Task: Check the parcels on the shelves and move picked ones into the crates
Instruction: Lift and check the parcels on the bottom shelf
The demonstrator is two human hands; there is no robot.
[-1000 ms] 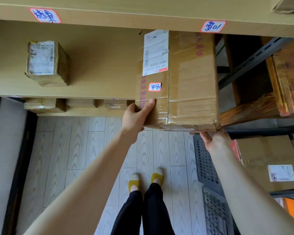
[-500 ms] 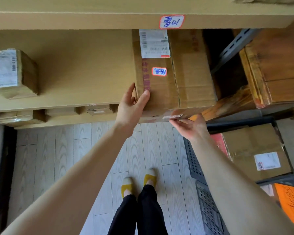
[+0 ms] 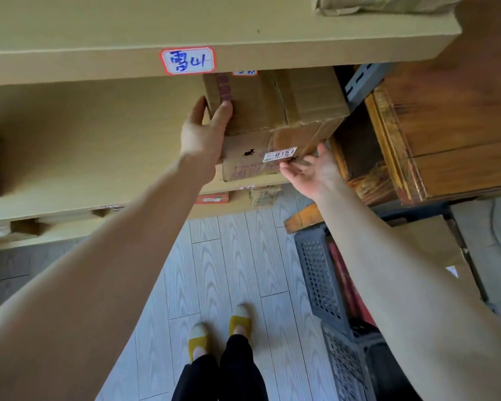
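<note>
**Overhead, two hands meet a taped parcel at the shelf edge**

A brown cardboard parcel (image 3: 275,111) sits just above the centre of the frame, at the front edge of a pale shelf (image 3: 84,146) and tucked beneath the board above (image 3: 99,30). That upper board carries a red-bordered label (image 3: 187,60) with blue handwriting, directly over the parcel.

The left grip (image 3: 204,137) grasps the parcel's near left corner, the thumb lying on the top face and the fingers wrapped round the side. The right grip (image 3: 315,170) is turned palm up at the parcel's lower right. Its fingers are loosely bent and released, their tips touching the front face just below a white sticker (image 3: 280,154) printed "0151". A small dark hole shows in the cardboard to the sticker's left. Clear tape runs across the top and down the front.

Dark grey perforated crates (image 3: 318,279) stand at the lower right of the frame, one nearer the bottom edge (image 3: 347,369). A cardboard box (image 3: 428,244) lies just right of the upper crate, partly hidden by the right forearm. Dark wooden panels (image 3: 460,125) fill the right side.

Pale wood-grain floor (image 3: 237,256) runs down the middle. The person's yellow shoes (image 3: 198,340) and black trouser legs (image 3: 232,371) appear at bottom centre. Small parcels (image 3: 213,198) lie on a lower shelf below the held one.
</note>
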